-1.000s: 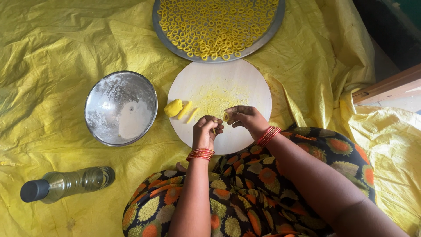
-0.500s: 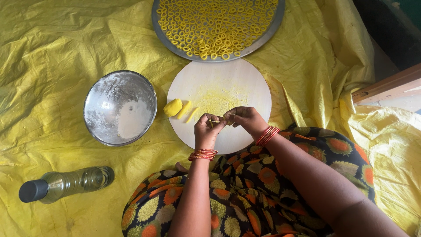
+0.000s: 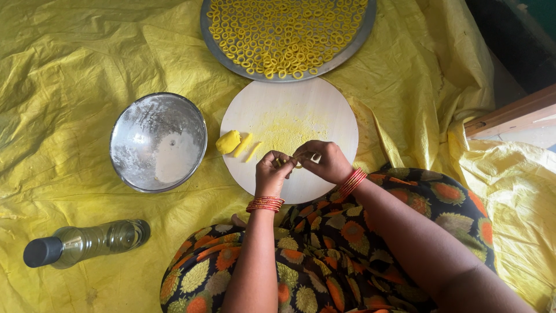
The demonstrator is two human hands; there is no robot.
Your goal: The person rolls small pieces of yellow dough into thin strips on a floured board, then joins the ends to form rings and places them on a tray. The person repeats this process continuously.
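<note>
My left hand point(image 3: 272, 173): wrist bent back, fingers curled in, thumb and fingertips pinched on a small strip of yellow dough point(image 3: 295, 163). Forearm runs straight up from my lap; red bangles point(image 3: 265, 204) at the wrist.

My right hand point(image 3: 323, 162): fingers bent toward the left hand, tips pinching the same strip from the other side. The two hands touch at the fingertips. Forearm comes in at a slant from the lower right; red bangles point(image 3: 352, 181) at this wrist too.

Strip of yellow dough: held between both hands, just above the near half of the board; mostly hidden by my fingers, so its shape I cannot tell.

Round wooden board point(image 3: 272, 104): pale, flat on the sheet, under both hands; a yellow dusting at its middle.

Dough lump point(image 3: 227, 141): on the board's left edge, with two short dough rolls point(image 3: 248, 148) just beside it.

Steel bowl point(image 3: 158, 142): left of the board, near it, white flour inside.

Round metal tray point(image 3: 347, 49): beyond the board, touching its far edge, covered with small yellow dough rings point(image 3: 284, 32).

Bottle of oil point(image 3: 87, 240): lying on its side, dark cap, lower left, well apart from the board.

Yellow plastic sheet point(image 3: 69, 69): crumpled, under everything.

My lap: dark cloth with orange and yellow flowers point(image 3: 324, 243).
</note>
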